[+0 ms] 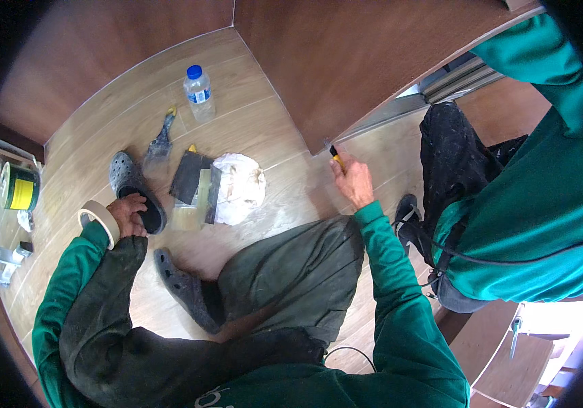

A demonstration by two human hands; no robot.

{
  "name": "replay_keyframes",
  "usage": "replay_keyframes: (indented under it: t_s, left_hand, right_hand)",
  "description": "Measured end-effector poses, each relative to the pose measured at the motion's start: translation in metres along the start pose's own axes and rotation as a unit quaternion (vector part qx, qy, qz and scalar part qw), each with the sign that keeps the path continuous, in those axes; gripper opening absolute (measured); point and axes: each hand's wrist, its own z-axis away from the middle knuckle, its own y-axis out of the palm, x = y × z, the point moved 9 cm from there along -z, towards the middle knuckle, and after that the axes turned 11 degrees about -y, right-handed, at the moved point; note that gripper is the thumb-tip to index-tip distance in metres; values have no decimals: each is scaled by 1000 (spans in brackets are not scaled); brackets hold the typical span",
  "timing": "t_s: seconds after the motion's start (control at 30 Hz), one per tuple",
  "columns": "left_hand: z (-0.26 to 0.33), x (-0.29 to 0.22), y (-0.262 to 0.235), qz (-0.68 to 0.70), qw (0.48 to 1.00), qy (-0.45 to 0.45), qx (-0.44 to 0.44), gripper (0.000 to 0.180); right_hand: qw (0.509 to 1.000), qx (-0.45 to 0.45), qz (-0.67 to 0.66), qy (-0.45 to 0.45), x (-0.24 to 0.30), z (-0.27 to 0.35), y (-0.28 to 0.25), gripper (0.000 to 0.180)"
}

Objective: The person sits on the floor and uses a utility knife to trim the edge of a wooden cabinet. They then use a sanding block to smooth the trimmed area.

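Note:
My right hand [354, 182] grips a small yellow and black knife [334, 157], its tip against the lower edge of a brown wooden panel [346, 61]. A roll of beige masking tape [100, 219] hangs on my left wrist. My left hand [128, 214] rests on my left knee, just above a grey clog [134, 190] lying on the wood floor. I am sitting on the floor in grey trousers and green sleeves.
On the floor lie a plastic water bottle [199, 93], a putty knife [162, 139], a dark sanding block [189, 175] and a white crumpled bag [238, 187]. A can [19, 187] stands at the left. Another person in green [529, 197] crouches at the right.

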Motion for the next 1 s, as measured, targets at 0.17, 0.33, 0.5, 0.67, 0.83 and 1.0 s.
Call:
replay_keyframes:
  t_s: [0.17, 0.33, 0.5, 0.67, 0.83, 1.0]
  left_hand:
    - [12, -2, 4, 122, 986, -117, -16, 32]
    - [40, -79, 10, -222, 965, 124, -66, 44]
    - [9, 16, -2, 22, 999, 30, 13, 47]
    - [23, -61, 8, -242, 968, 67, -11, 39]
    - [28, -46, 7, -38, 993, 112, -10, 30]
    - [10, 13, -6, 115, 989, 88, -19, 29]
  right_hand:
    - [999, -2, -38, 29, 18, -1, -24, 44]
    - [999, -29, -27, 15, 17, 4, -28, 41]
    - [1000, 4, -7, 9, -1, 4, 9, 37]
    - [998, -47, -44, 1, 15, -2, -35, 41]
    - [996, -71, -47, -16, 41, -4, -61, 41]
    - [998, -61, 13, -22, 46, 5, -42, 43]
